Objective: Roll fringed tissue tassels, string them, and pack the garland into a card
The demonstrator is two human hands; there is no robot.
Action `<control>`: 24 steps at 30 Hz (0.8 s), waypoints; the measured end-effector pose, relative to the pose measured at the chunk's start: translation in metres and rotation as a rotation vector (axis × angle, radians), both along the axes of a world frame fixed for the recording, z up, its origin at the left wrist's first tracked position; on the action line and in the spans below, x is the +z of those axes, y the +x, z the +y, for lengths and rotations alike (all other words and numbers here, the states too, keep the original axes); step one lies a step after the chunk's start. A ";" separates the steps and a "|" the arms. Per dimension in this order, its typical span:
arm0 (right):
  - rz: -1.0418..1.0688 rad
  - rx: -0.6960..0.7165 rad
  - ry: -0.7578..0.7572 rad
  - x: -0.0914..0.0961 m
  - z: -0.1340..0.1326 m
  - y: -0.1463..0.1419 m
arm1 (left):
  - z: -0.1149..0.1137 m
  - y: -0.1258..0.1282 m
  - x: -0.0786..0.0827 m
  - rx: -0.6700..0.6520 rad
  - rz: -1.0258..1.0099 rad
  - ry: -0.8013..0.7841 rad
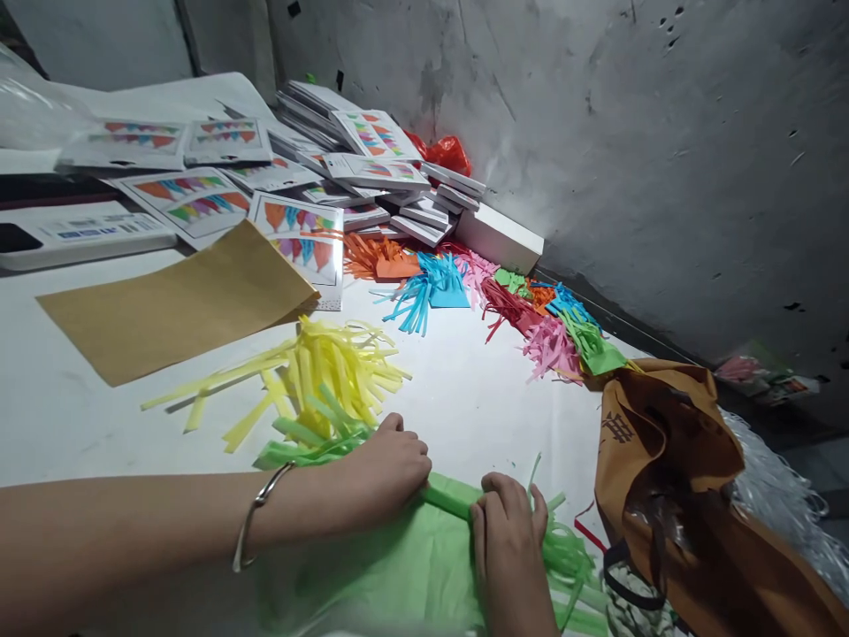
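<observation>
My left hand (385, 469), a thin metal bangle on its wrist, is curled over the left end of a rolled band of light green tissue paper (447, 497). My right hand (508, 535) grips the same roll further right, fingers bent over it. The green sheet (398, 575) spreads toward me below both hands. Its cut fringe strips (567, 553) fan out to the right of my right hand. Just beyond my left hand lies a yellow fringed tassel (325, 367) with a few green strips on top.
A brown paper sheet (179, 301) lies at the left. Orange, blue, pink, red and green tassels (504, 301) run along the wall. Stacked printed packets and white boxes (332, 177) fill the back. A brown cloth bag (669, 469) sits at the right.
</observation>
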State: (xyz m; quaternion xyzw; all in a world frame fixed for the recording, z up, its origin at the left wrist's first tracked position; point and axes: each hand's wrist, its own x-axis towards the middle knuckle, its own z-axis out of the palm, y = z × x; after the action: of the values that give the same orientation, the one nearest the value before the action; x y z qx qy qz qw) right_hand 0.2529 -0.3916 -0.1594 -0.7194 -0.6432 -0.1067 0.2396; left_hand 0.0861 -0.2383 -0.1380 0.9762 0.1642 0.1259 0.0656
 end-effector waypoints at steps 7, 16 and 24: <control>-0.018 -0.097 -0.058 -0.001 0.002 -0.002 | -0.002 0.003 0.015 0.091 0.142 -0.027; -0.008 -0.014 0.101 0.013 0.001 -0.004 | 0.005 0.005 0.001 -0.221 0.017 0.133; 0.020 0.183 0.023 0.017 0.008 -0.016 | 0.004 0.005 0.009 -0.226 -0.037 0.069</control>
State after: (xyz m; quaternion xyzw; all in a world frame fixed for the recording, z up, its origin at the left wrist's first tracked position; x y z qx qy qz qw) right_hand 0.2372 -0.3834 -0.1426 -0.6558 -0.7026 -0.0844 0.2630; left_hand 0.0911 -0.2341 -0.1289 0.9877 0.0474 0.1412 0.0486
